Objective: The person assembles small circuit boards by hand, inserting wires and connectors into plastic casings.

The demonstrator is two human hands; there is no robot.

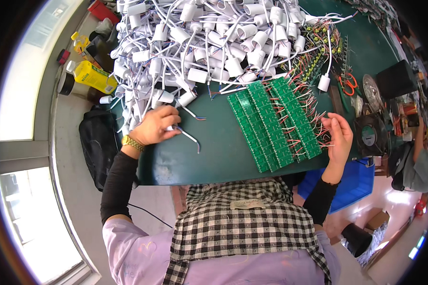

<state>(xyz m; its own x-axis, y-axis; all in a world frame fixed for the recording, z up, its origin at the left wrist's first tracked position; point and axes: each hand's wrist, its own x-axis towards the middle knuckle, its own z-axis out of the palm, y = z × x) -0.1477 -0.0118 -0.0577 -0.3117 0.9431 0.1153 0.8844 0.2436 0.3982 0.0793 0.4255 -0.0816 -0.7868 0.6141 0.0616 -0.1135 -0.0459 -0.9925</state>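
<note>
My left hand (154, 126) is closed on a white lamp socket (171, 128) at the near edge of the heap. Its short white cable (189, 135), with bared wire ends, sticks out to the right of my fingers, which hide most of the socket. My right hand (338, 138) is beside the right edge of the green circuit boards (297, 118), fingers partly stretched among thin red and white wires (310, 102). No held wire can be made out there. The boards lie in overlapping long strips on the dark green table (199, 166).
A large heap of white lamp sockets (233, 66) covers the far side. Wired boards with small yellow parts (318, 42) lie beyond the strips. Orange-handled scissors (349, 84) and a small fan (367, 136) are at right. Yellow bottles (92, 76) and a black bag (99, 147) stand left; a blue bin (352, 185) is below.
</note>
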